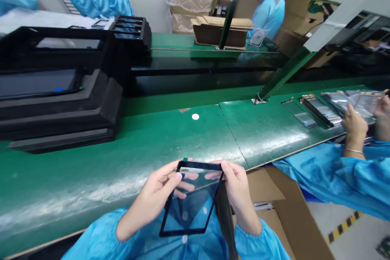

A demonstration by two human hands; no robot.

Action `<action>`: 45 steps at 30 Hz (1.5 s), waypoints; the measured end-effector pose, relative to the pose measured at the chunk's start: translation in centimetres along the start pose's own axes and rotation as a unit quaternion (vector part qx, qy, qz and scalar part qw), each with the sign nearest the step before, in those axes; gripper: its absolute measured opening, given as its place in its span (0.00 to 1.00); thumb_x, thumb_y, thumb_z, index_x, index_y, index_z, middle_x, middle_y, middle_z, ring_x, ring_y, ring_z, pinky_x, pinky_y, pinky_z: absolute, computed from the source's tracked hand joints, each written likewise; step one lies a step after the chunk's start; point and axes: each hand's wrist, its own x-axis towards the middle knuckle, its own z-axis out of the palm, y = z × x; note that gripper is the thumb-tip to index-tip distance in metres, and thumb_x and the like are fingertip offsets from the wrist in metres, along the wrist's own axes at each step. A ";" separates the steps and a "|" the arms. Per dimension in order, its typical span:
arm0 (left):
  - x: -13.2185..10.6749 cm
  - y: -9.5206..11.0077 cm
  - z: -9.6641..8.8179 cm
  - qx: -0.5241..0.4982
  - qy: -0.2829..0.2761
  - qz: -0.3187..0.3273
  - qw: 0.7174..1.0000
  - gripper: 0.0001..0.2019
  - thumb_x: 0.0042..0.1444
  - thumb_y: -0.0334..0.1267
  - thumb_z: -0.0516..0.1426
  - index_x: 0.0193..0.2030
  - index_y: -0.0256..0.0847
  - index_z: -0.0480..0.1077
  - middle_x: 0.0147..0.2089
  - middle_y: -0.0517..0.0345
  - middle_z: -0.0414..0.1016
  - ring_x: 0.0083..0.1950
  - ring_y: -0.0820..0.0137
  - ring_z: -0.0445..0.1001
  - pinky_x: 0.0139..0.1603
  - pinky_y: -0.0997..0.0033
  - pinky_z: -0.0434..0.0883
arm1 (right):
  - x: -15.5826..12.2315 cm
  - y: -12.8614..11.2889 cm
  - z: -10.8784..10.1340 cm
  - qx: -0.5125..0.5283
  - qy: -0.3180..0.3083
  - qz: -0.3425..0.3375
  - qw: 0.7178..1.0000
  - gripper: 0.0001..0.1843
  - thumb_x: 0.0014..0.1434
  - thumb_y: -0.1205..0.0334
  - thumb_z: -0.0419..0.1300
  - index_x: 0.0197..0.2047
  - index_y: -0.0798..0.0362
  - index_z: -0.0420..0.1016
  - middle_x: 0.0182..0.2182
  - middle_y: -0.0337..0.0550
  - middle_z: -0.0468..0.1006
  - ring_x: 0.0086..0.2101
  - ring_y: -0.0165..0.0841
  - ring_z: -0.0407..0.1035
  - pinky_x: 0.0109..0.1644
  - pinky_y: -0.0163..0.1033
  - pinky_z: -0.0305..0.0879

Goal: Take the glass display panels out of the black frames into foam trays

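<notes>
A clear glass touch panel with a black border [183,233] is tilted in front of my chest, just past the table's near edge. My left hand [158,187] pinches its upper left side, thumb on the front near a small blue tab [183,176]. A green tab [185,159] sticks up from the top edge. With thumb on the front and fingers behind, my right hand [236,183] grips the upper right corner. Several of my fingers show through the glass. My blue sleeves show below both wrists.
Black foam trays [100,113] are stacked at left, a panel in one. A green table [152,130] runs across, with a white round sticker [195,117]. At right, a co-worker's hands [356,124] hold a panel near stacked panels [319,109]. An open cardboard box [292,207] stands below the edge.
</notes>
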 end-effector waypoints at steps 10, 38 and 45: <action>-0.2 -0.2 -0.4 0.012 0.015 0.010 1.000 0.28 0.69 0.54 0.60 0.68 0.40 0.74 0.53 0.38 0.87 0.43 0.53 0.89 0.40 0.61 0.85 | -0.6 -1.2 0.6 -0.009 -0.012 -0.065 0.998 0.25 0.69 0.39 0.62 0.34 0.51 0.84 0.24 0.44 0.87 0.20 0.37 0.80 0.28 0.38 0.79; 1.2 0.8 -2.0 0.495 0.133 0.355 0.782 0.23 0.70 0.38 0.60 0.71 0.52 0.70 0.74 0.50 0.71 0.76 0.49 0.66 0.77 0.37 0.59 | -1.3 0.0 -1.7 -0.010 0.035 -0.044 0.998 0.18 0.61 0.46 0.73 0.43 0.52 0.80 0.29 0.48 0.89 0.19 0.37 0.81 0.25 0.35 0.76; 2.3 1.8 -0.8 0.546 -0.017 0.407 0.732 0.14 0.75 0.39 0.54 0.55 0.41 0.81 0.46 0.56 0.89 0.42 0.61 0.88 0.46 0.62 0.81 | -2.7 1.2 -1.4 -0.039 0.024 -0.029 0.999 0.19 0.64 0.45 0.70 0.45 0.52 0.81 0.31 0.50 0.90 0.21 0.37 0.82 0.28 0.38 0.78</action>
